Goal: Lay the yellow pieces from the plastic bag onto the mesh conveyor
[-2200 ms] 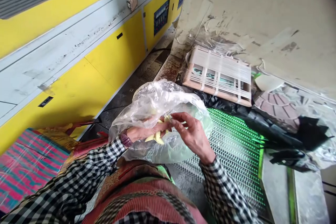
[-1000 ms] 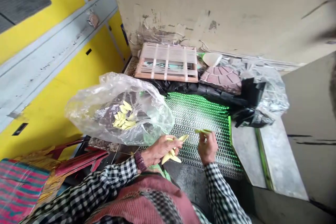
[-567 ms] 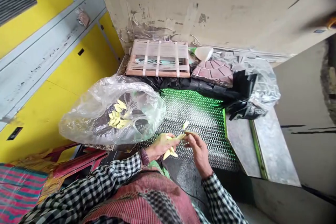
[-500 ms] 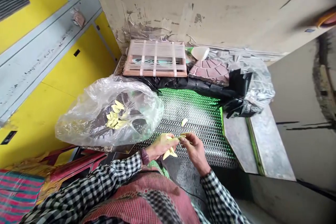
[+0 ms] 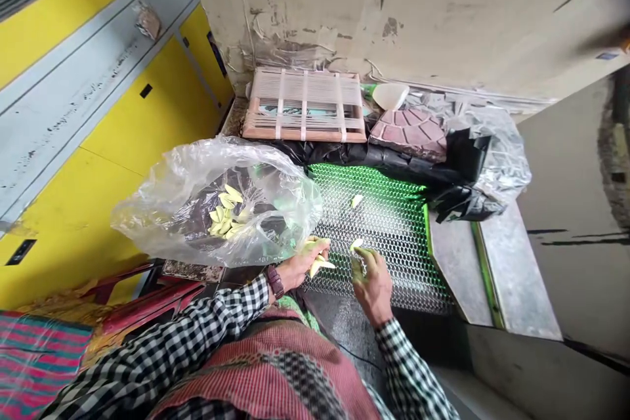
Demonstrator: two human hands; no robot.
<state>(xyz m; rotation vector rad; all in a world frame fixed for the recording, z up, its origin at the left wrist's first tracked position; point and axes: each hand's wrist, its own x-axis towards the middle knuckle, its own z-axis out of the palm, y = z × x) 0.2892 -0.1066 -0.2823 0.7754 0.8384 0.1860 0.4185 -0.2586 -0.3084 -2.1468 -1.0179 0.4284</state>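
Observation:
Several pale yellow, leaf-shaped pieces (image 5: 321,266) are bunched in my left hand (image 5: 301,264), which is closed around them at the near left side of a metal mesh belt (image 5: 394,259). My right hand (image 5: 373,283) is over the belt, thumb and index finger apart. Its fingertips touch or nearly touch a single pale yellow piece (image 5: 355,245) on the mesh. Farther up the belt lies another such piece (image 5: 356,201). To the left, a clear plastic bag (image 5: 157,210) gapes open with more of these pieces (image 5: 225,216) inside.
Behind the belt, a string-wound wooden frame (image 5: 304,134), a pinkish segmented slab (image 5: 411,131) and a white scoop-like object (image 5: 391,96) rest on black plastic (image 5: 367,154). Metal plates (image 5: 516,269) flank the belt on the right. Yellow panels (image 5: 147,118) stand at left.
My hands have separated, the right moving slightly right. A piece from between them is now on the belt at my right fingertips. The earlier piece has travelled farther up the belt.

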